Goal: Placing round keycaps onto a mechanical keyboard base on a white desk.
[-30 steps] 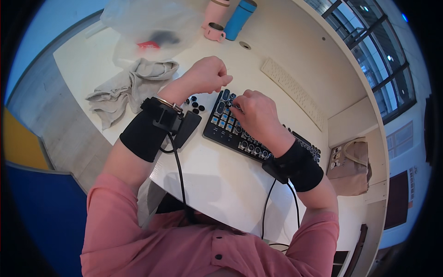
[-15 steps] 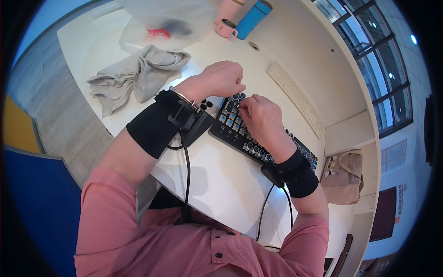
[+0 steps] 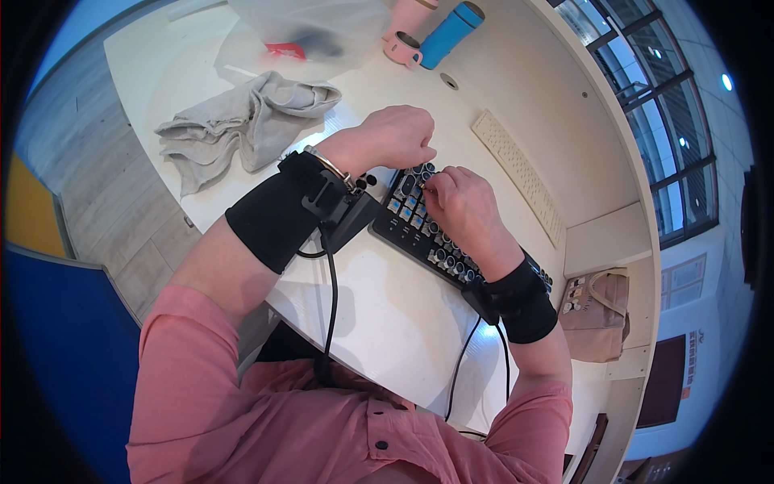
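Observation:
A black keyboard (image 3: 409, 235) with round keycaps lies slantwise on the white desk. At its left end several keycaps are off, and blue switches (image 3: 417, 211) show there. My right hand (image 3: 468, 206) is over that end, thumb and fingertips pinched together close to the keys; whatever they pinch is too small to make out. Just beyond the keyboard's far left corner, my left hand (image 3: 397, 135) is curled closed, and its inside is hidden. Beside my left wrist sit a few loose dark round keycaps (image 3: 367, 181).
A crumpled grey cloth (image 3: 242, 129) lies left, with a clear plastic bag (image 3: 314, 40) behind it. At the back stand a pink cup (image 3: 401, 52) and a blue bottle (image 3: 451, 34). A pale keyboard-shaped strip (image 3: 516, 173) lies by the back panel; a tan bag (image 3: 597, 315) is right.
The whole view has shifted slightly. Both hands keep nearly the same place over and beside the keyboard, and the right fingers stay pinched at its left end.

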Tool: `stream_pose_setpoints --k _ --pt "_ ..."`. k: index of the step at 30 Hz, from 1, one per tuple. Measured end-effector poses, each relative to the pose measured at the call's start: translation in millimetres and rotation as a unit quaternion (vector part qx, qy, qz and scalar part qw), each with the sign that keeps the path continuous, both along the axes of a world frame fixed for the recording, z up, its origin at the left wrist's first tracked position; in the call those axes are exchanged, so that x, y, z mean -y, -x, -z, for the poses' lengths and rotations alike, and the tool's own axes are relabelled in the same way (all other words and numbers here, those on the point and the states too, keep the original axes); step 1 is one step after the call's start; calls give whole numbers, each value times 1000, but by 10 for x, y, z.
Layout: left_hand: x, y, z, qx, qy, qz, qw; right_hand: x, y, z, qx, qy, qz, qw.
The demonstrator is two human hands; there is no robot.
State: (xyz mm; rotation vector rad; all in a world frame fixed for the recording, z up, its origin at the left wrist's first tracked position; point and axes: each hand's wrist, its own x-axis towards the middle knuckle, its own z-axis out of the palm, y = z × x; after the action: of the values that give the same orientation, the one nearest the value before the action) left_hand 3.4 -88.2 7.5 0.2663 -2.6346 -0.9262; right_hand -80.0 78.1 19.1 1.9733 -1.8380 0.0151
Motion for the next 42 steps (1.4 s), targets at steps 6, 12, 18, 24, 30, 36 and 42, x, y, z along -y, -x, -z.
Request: stream_pose_setpoints --k 6,12,18,24,30,36,42 --pt "-14 -3 42 -35 4 -5 999 3 51 -15 154 -9 23 988" --pt "-20 -10 22 -30 7 3 1000 14 -8 -140 308 -13 68 949" --pt "-3 8 72 -42 12 2 999 -3 54 -80 180 -12 -7 984" --pt "-23 -33 -32 7 14 12 1000 -16 -21 -88 86 -3 -5 996" --pt "-24 -40 -16 -2 14 11 1000 -15 -69 -111 39 -11 -11 999" --pt "-31 -44 -29 0 18 15 1000 -18 -83 -75 -16 -5 -5 1000" --pt "-33 -58 -31 1 21 16 1000 -14 -116 -77 -27 -22 9 999"
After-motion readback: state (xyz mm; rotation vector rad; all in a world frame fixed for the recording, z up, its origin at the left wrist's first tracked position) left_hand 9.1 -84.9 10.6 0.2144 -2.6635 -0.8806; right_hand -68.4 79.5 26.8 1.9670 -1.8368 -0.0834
